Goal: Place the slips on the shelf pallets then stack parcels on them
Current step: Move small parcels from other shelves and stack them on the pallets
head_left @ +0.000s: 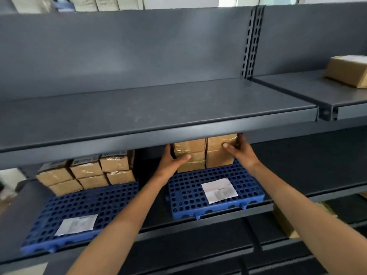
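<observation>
Two blue perforated pallets lie on the lower shelf. The right pallet [186, 197] carries a white slip [219, 189] near its front and a stack of brown parcels [200, 155] at its back. My left hand [171, 162] grips the stack's left side, and my right hand [241, 153] presses its right side, thumb on the front face. The upper parcels are partly hidden by the shelf above. The left pallet [83, 203] holds its own slip [77, 224] and several stacked parcels [89, 172] at the rear.
A dark grey upper shelf [158, 108] overhangs the stack closely. One brown parcel [347, 71] sits on the adjoining upper shelf at right. Another cardboard box [286, 221] stands lower right, below the pallet shelf. A slotted upright [252, 42] divides the bays.
</observation>
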The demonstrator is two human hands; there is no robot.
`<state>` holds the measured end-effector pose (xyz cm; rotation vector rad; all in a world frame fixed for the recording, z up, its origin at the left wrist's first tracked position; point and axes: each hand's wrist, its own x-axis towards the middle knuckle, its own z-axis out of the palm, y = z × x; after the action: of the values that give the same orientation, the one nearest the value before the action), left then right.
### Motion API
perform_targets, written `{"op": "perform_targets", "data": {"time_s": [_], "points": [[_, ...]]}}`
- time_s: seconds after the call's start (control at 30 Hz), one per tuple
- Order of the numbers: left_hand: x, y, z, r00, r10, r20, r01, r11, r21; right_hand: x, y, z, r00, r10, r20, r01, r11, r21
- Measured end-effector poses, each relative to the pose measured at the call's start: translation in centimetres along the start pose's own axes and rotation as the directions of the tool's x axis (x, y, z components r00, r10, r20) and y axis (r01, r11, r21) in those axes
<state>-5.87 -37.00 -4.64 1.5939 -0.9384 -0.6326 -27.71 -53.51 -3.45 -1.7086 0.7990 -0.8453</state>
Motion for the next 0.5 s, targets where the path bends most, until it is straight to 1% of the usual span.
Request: {"op": "perform_targets", "data": {"time_s": [0.07, 0.2, 0.3, 0.4, 0.5], "points": [[0.0, 0.1, 0.3, 1.000, -0.012, -0.023, 0.012, 1.000, -0.008, 0.7, 0.6, 0.3, 1.000, -0.002, 0.029, 0.002, 1.000, 0.002], [0.0, -0.2, 1.4, 0.994, -0.034, -0.102, 0.031, 0.999, -0.033, 0.7, 1.5, 1.4, 1.000, -0.016, -0.002, 0.016, 0.999, 0.041], [-0.3, 0.0, 2.8, 0.989, -0.021, -0.149, 0.019, 1.000, -0.014, 0.6, 1.7, 1.7, 1.000, -0.009, -0.003, 0.010, 0.998, 0.064], [-0.3, 0.4, 2.9, 0.991, -0.024, -0.130, 0.024, 1.000, 0.002, 0.7, 1.6, 1.0, 0.999, -0.016, 0.041, 0.014, 0.999, 0.040], [-0.6, 1.7, 2.1, 0.994, -0.074, -0.079, 0.078, 0.996, 0.051, 0.8, 1.2, -0.1, 0.994, -0.015, 0.107, 0.021, 0.999, -0.051]]}}
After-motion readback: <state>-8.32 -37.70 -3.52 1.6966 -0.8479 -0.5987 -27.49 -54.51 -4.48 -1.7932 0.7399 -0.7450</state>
